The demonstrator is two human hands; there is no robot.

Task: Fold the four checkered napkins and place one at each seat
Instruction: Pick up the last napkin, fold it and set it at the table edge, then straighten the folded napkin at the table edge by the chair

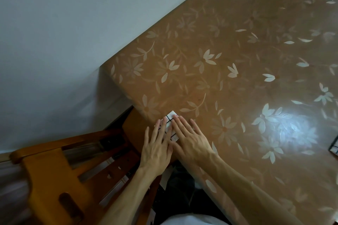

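Observation:
A small folded white napkin with black check lines (169, 124) lies at the near edge of the table, close to its corner. My left hand (157, 149) rests flat on the napkin's left part, fingers spread. My right hand (191, 139) lies flat over its right part, fingers pointing to the far left. Both palms cover most of the cloth; only its far corner and a middle strip show. Another checkered napkin (334, 147) peeks in at the right frame edge.
The table (228, 51) has a glossy brown cloth with pale flower prints and a bright glare patch at the right. A wooden chair (60, 175) stands at the lower left, just off the table edge. A grey wall fills the upper left.

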